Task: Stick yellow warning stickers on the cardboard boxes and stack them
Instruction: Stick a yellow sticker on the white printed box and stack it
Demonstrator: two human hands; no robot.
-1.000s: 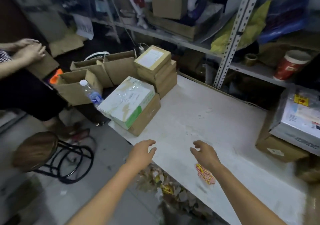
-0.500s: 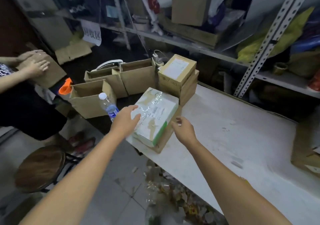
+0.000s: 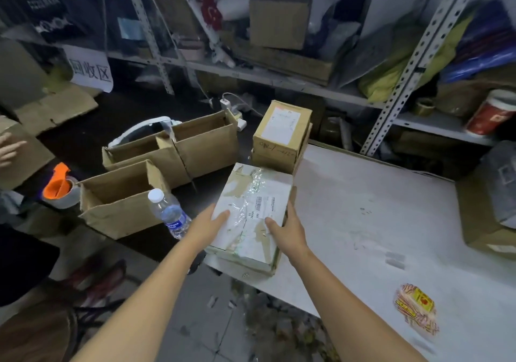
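A flat white-topped cardboard box (image 3: 252,194) wrapped in clear tape lies at the near left corner of the white table (image 3: 363,208). My left hand (image 3: 208,223) grips its left edge, thumb on top. My right hand (image 3: 284,229) grips its right edge, thumb on the label. Behind it stands a stack of brown cardboard boxes (image 3: 282,135) with a white label on top. A roll of yellow warning stickers (image 3: 416,307) lies on the table at the near right.
Several open brown cartons (image 3: 120,202) and a water bottle (image 3: 169,213) stand left of the table. An orange tape dispenser (image 3: 58,186) sits farther left. Another person's hand (image 3: 9,146) holds cardboard at the left edge. More boxes (image 3: 485,222) sit at the table's right. Shelving runs behind.
Both my hands reached forward to the left and closed on the sides of the white-topped box. The view swung left, then back toward the right.
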